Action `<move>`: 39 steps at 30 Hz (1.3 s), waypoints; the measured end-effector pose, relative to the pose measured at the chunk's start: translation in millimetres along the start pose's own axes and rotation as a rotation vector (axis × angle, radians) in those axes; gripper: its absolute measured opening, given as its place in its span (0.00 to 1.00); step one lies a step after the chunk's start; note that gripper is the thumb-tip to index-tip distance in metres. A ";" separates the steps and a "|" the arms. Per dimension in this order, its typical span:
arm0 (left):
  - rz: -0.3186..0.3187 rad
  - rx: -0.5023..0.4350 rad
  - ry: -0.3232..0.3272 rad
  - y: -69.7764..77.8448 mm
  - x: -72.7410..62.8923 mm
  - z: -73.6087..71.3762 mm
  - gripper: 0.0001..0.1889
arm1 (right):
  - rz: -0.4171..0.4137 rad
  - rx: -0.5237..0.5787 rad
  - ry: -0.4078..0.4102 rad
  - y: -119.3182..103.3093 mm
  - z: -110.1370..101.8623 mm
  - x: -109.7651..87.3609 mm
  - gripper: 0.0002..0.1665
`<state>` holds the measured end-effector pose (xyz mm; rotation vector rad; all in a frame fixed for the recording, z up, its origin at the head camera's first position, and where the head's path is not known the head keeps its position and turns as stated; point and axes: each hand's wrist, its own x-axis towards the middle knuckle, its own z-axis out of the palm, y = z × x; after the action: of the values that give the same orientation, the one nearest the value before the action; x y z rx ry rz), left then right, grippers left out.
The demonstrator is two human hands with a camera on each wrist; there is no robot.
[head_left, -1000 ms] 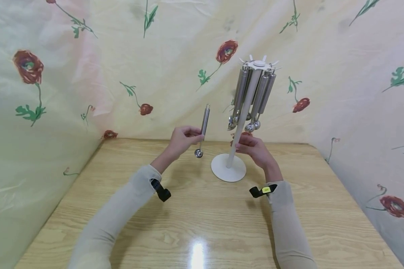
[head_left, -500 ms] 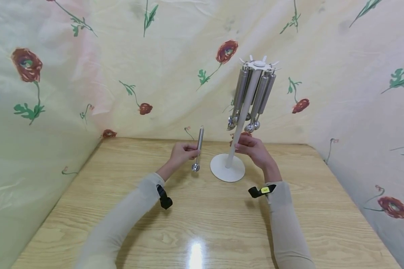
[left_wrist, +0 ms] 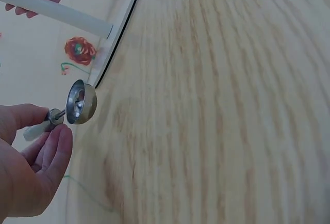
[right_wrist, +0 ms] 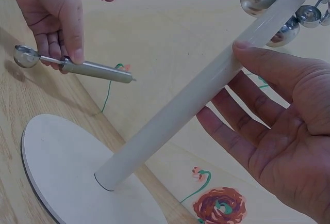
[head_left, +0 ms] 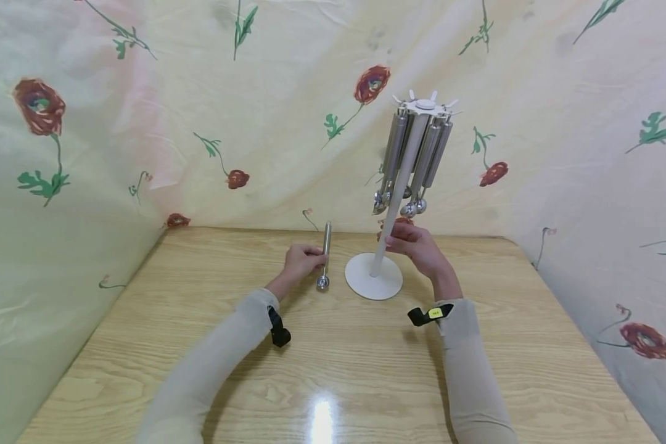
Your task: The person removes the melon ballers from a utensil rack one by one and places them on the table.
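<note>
My left hand (head_left: 302, 262) pinches a small steel scoop (head_left: 327, 239) by the lower end of its tubular handle, just left of a white stand. Its deep round bowl (left_wrist: 88, 105) hangs at the lower end, close over the table in the head view. In the right wrist view the thumb lies on the handle (right_wrist: 100, 73), near the neck. My right hand (head_left: 419, 246) holds the stand's pole (right_wrist: 170, 115) low down, thumb on one side and fingertips on the other. Several similar steel utensils (head_left: 430, 154) hang from the hooks at the stand's top.
The stand's round white base (head_left: 361, 280) rests on the wooden table (head_left: 311, 345), near its back edge. A floral cloth (head_left: 277, 123) rises behind the table and along both sides.
My left hand has come down toward the table with the scoop, and the scoop has shifted slightly left. The right hand keeps its hold on the stand.
</note>
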<state>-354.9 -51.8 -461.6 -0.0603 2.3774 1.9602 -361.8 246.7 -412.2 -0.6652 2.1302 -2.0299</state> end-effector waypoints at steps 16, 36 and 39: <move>-0.004 0.057 0.063 -3.2 -1.6 12.9 0.08 | -0.019 0.020 -0.011 0.0 2.5 -0.5 0.22; -0.002 0.146 0.031 -0.4 -1.0 14.7 0.13 | 0.000 0.008 0.002 -0.6 1.3 -0.4 0.24; -0.007 0.142 0.048 3.5 -1.1 14.4 0.15 | 0.006 0.006 0.003 0.5 0.5 -0.6 0.23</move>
<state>-353.7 -37.1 -460.8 -0.1107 2.5350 1.8014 -361.2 246.4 -412.8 -0.6548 2.1244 -2.0343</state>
